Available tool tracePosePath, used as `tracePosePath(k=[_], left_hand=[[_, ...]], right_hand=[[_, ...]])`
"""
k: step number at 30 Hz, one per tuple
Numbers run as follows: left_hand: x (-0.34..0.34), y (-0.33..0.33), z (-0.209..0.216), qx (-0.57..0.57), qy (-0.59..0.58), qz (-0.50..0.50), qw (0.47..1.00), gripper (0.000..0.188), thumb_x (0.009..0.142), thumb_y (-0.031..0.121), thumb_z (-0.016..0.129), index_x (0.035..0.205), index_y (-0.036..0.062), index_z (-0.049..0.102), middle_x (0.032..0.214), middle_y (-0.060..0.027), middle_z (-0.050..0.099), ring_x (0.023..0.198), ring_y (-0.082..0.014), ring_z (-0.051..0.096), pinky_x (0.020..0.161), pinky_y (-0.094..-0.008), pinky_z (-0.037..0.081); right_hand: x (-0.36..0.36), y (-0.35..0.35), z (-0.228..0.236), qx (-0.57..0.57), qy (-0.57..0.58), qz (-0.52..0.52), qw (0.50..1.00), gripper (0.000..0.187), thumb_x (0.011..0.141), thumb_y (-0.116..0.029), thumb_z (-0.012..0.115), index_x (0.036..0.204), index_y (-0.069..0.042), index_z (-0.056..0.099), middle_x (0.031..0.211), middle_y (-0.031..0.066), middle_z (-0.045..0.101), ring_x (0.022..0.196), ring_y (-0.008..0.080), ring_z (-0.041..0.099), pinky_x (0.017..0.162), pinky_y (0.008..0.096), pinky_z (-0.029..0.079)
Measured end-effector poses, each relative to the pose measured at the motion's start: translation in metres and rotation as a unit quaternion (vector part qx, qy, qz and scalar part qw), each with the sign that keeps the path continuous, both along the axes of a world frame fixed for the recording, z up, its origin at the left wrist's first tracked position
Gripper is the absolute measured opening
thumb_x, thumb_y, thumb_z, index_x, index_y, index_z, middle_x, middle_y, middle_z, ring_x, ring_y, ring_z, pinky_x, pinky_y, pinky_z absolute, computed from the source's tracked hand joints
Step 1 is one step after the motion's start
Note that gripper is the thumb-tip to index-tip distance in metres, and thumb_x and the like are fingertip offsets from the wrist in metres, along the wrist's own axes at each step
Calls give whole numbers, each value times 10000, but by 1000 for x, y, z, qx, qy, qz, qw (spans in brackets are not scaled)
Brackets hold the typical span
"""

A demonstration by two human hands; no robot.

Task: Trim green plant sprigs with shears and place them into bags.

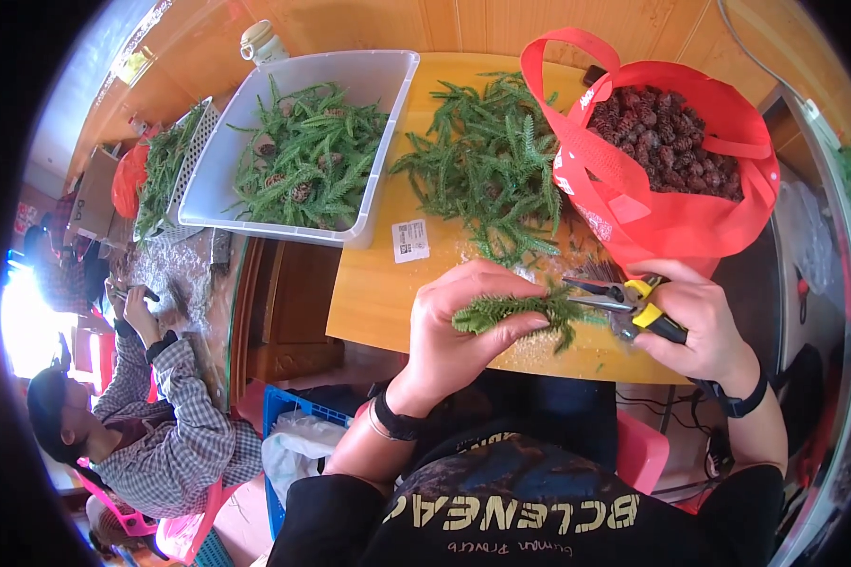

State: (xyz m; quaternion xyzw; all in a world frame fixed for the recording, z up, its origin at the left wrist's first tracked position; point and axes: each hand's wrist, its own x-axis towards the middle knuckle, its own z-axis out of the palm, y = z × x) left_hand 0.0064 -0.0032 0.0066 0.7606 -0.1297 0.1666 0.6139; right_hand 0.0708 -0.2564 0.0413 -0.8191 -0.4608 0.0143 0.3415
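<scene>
My left hand (468, 326) pinches a short green conifer sprig (515, 309) over the front edge of a yellow wooden table (378, 283). My right hand (695, 321) grips yellow-handled snips (624, 300), their blades pointing left at the sprig's right end. A loose heap of the same green sprigs (487, 161) lies on the table just beyond. To its right stands a red fabric bag (671, 203) filled with brown cones (662, 137).
A white plastic tub (388, 132) holds sprigs and cones at the table's far left; a white perforated basket (194, 156) of greenery stands beside it. A seated person in a checked shirt (175, 425) works at lower left. A blue crate (279, 406) sits below.
</scene>
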Motion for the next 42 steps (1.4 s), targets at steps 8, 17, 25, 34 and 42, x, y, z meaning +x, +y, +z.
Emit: tracePosePath(k=[8,17,25,34,42], left_hand=[[0,-4,-2,87,-131,57,986,272,617,-16,779,849,23,643,855,-109,659,782,-219,636,693,-296,506],[-2,-5,-1,124,-185,57,973,282,621,7,784,850,35,621,882,-118,653,766,-230,634,661,-296,511],[-8,-7,2,115,-172,30,978,291,613,7,785,848,39,616,884,-118,652,789,-240,635,677,-301,510],[-15,-5,-5,-40,0,-98,994,368,638,54,802,942,14,599,922,-94,626,850,-182,607,767,-287,477],[-43,-11,-4,-180,160,-127,962,359,757,56,729,1063,14,545,926,-27,612,879,-98,578,785,-263,477]], right_hand=[[-12,0,-3,-20,-67,-33,997,222,628,-151,693,679,-3,537,650,134,548,923,403,591,717,422,483],[-19,1,1,-46,-113,-49,991,244,616,-148,749,657,-26,541,706,107,596,1007,320,563,787,407,455],[-25,2,-5,-10,-157,-55,986,223,558,-99,735,651,-19,549,675,118,582,822,300,597,652,385,472],[-45,-4,3,-12,-81,-65,995,231,609,-98,735,643,4,531,673,144,566,682,301,599,553,353,468],[-81,-22,27,36,186,-104,976,193,772,-138,644,858,31,612,802,114,613,705,203,595,653,292,457]])
